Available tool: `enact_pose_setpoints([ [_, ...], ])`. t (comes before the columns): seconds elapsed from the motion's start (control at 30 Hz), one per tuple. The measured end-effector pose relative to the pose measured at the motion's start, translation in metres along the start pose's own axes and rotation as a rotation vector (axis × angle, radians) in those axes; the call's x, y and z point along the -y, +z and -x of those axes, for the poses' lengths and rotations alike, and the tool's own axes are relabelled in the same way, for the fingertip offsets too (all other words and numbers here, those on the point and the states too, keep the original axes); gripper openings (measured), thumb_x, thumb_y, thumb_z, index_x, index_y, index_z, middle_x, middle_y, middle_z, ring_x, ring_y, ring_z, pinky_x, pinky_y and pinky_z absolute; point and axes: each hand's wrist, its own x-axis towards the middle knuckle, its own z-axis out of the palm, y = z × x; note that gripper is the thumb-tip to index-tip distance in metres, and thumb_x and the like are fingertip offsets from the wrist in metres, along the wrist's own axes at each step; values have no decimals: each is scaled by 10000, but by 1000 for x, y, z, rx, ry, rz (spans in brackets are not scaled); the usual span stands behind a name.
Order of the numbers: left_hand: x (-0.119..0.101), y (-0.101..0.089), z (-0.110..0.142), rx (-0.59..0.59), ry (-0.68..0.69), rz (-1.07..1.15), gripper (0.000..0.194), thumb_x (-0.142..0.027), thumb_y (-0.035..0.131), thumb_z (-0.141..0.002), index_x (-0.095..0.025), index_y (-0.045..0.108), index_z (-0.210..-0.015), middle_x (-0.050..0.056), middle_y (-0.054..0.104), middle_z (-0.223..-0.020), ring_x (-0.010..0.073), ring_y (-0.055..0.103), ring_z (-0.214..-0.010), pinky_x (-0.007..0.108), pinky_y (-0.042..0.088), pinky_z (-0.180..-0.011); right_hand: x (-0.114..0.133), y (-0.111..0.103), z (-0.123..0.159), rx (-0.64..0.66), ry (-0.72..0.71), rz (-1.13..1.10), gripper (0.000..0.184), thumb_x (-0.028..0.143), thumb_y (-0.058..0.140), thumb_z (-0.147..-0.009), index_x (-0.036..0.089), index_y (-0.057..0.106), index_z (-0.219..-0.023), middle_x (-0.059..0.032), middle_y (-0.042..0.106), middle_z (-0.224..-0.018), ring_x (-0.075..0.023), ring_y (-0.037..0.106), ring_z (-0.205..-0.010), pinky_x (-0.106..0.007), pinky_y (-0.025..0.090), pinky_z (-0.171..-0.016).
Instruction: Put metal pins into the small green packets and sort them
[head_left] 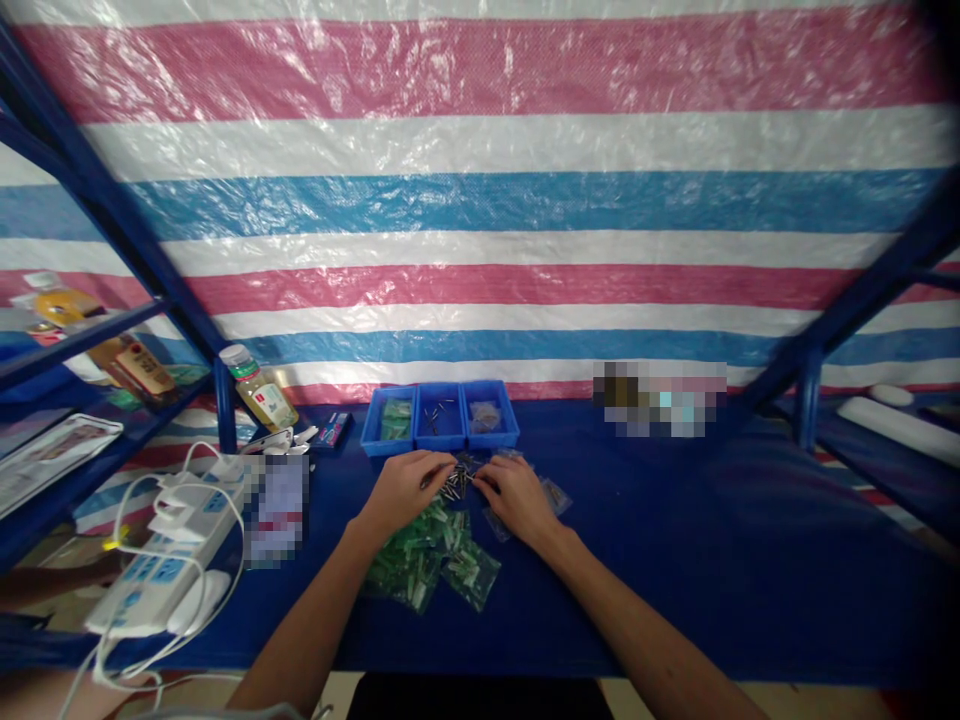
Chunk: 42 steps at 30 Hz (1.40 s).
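Note:
My left hand (403, 490) and my right hand (512, 500) rest on the blue table cover (675, 570), with their fingertips meeting at a small heap of dark metal pins (455, 483). The fingers hide part of the heap, and I cannot tell whether either hand pinches a pin. Below my hands lies a pile of green-tinted plastic bags (427, 560). Small clear bags (541, 503) lie under and beside my right hand. Beyond the heap stands a blue three-compartment tray (440, 418), holding green bags, loose pins and a clear bag.
A white power strip (166, 560) with tangled white cables lies at the left, beside a pixelated packet (276, 508). A bottle (260, 388) and small box (332, 430) stand behind it. Blue shelving (90, 350) flanks the table, and a striped tarp (480, 210) hangs behind.

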Motion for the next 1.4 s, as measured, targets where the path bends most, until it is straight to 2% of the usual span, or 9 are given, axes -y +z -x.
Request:
enact_pose_setpoints([
  [0.17,-2,0,0,34,0,12,189,-287,613,-993,-213,729,-1123,37,750,-920,145,673,-735,261,543,-720,4,-8,-1,-19,-27,-63,167,238,616,-1010,217,720,-882,-35,698,-832,-206,647,-823,-361,398,-830],
  [0.27,-5,-3,-2,29,16,-6,196,-309,622,-989,-210,731,-1118,42,716,-880,164,654,-795,295,539,-772,9,-16,-2,-61,-51,-100,186,260,598,-1021,216,703,-873,-27,701,-841,-200,640,-818,-368,380,-820],
  [0.47,-13,-8,-6,-9,94,-4,186,-286,631,-983,-214,743,-1113,83,712,-998,215,627,-976,378,519,-892,20,-24,0,-140,-118,-203,179,250,575,-1035,211,689,-903,-24,684,-815,-186,622,-784,-368,374,-807],
  [0.63,-12,-6,-5,41,138,55,137,-238,617,-991,-182,733,-1037,68,746,-971,196,639,-910,362,519,-866,23,-20,2,-180,-158,-259,154,241,585,-1032,215,691,-924,-28,701,-844,-190,620,-795,-370,379,-809],
  [0.87,-9,-2,-4,36,124,63,131,-227,621,-987,-179,730,-1043,67,757,-973,195,658,-901,354,527,-852,23,-21,1,-253,-159,-288,142,211,587,-1023,217,679,-915,-25,697,-843,-191,622,-781,-363,391,-797],
  [1.1,-8,-1,-3,48,117,44,135,-210,606,-988,-174,733,-1014,70,751,-949,190,650,-880,329,530,-798,26,-24,1,-204,-160,-272,90,261,604,-1017,221,659,-958,-15,681,-809,-186,599,-722,-352,392,-763],
  [1.23,-9,-1,-2,37,139,21,142,-221,607,-990,-170,738,-1008,66,741,-906,182,636,-838,318,520,-768,27,-21,0,-184,-191,-284,98,213,573,-1030,219,647,-966,-26,702,-872,-197,623,-797,-353,389,-786],
  [1.4,-11,-1,-1,34,157,6,143,-231,610,-989,-178,741,-1011,63,740,-891,181,633,-826,314,514,-754,26,-18,1,-162,-156,-297,114,202,558,-1036,224,643,-964,-29,703,-885,-205,624,-808,-364,397,-803],
])
